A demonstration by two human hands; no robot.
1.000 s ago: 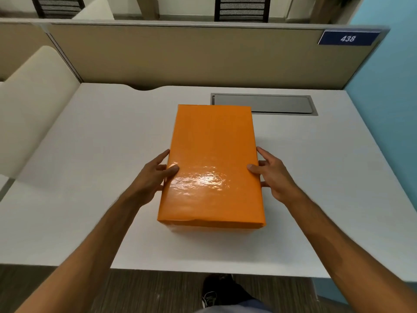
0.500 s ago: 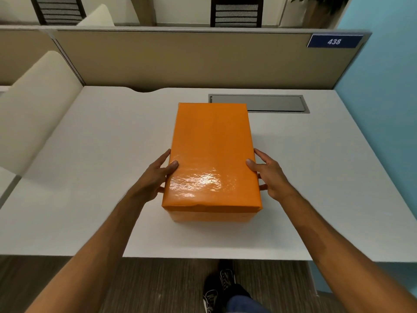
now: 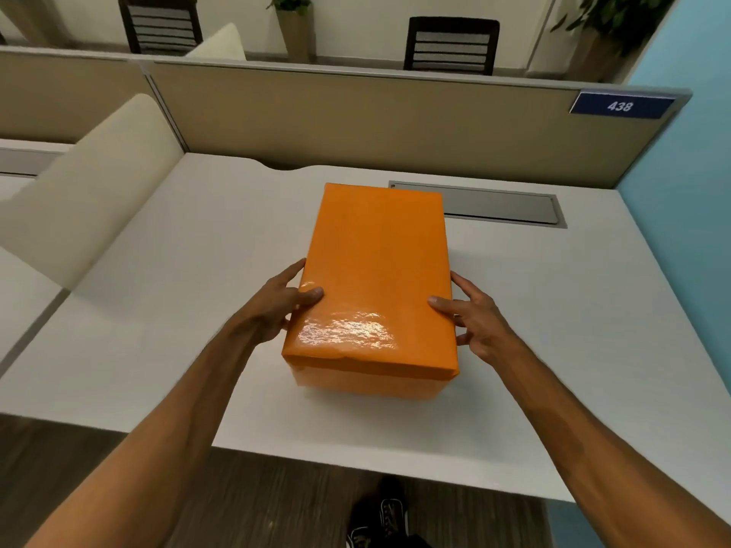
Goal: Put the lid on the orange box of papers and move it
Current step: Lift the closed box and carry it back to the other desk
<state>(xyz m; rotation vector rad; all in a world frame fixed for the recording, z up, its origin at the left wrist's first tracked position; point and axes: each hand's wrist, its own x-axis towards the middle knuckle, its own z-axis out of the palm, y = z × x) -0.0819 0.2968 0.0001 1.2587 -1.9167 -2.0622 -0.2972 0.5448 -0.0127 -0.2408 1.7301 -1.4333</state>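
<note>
The orange box [image 3: 368, 383] stands in the middle of the white desk [image 3: 166, 294], long side pointing away from me. Its glossy orange lid [image 3: 375, 267] sits on top and covers it fully; the papers are hidden inside. My left hand [image 3: 277, 306] grips the box's left side near the front, thumb lying on the lid. My right hand [image 3: 472, 316] holds the right side at the same depth, thumb on the lid's edge, fingers spread along the wall. I cannot tell whether the box rests on the desk or is slightly raised.
A grey cable hatch [image 3: 502, 207] is set in the desk just behind the box. A beige partition [image 3: 356, 120] with a blue "438" sign [image 3: 621, 106] closes the far edge; a blue wall [image 3: 680, 231] stands right. A cream cushion [image 3: 87, 191] leans at left. My shoe [image 3: 379, 516] shows below.
The box now lies farther from the desk's front edge, with both hands still on its sides. The camera has tilted up, showing more of the room behind the partition.
</note>
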